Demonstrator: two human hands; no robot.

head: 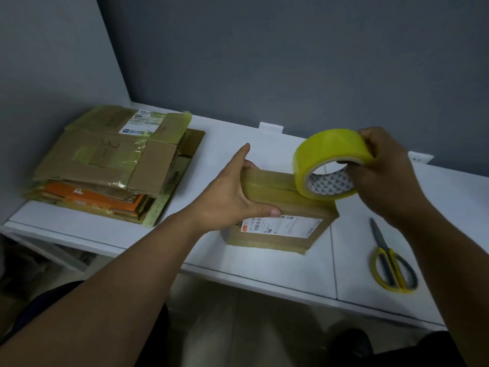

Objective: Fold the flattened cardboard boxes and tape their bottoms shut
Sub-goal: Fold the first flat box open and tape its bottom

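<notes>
Head view: the left hand (227, 197) gripped the box (285, 231) near the counter (264, 268) front edge. The right hand (383, 176) pinched the tape roll (325, 152). Any box slip would probably wrinkle the tape.

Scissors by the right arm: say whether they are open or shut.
Shut. The scissors lie with blades together in one point, handles side by side.

White tabletop (254, 268), two panels, seam running front to back right of centre. Folded box (280, 231) sits mid-table, shipping label on its near face, yellowish tape along its edges. From the box: stack of flattened boxes (105, 160) at 10 o'clock, well apart, in the left corner by the walls. Yellow-handled scissors (391, 266) at 4 o'clock, closed, flat, blades pointing to 12. Small white clip (271, 127) at 12, on the back edge.
</notes>
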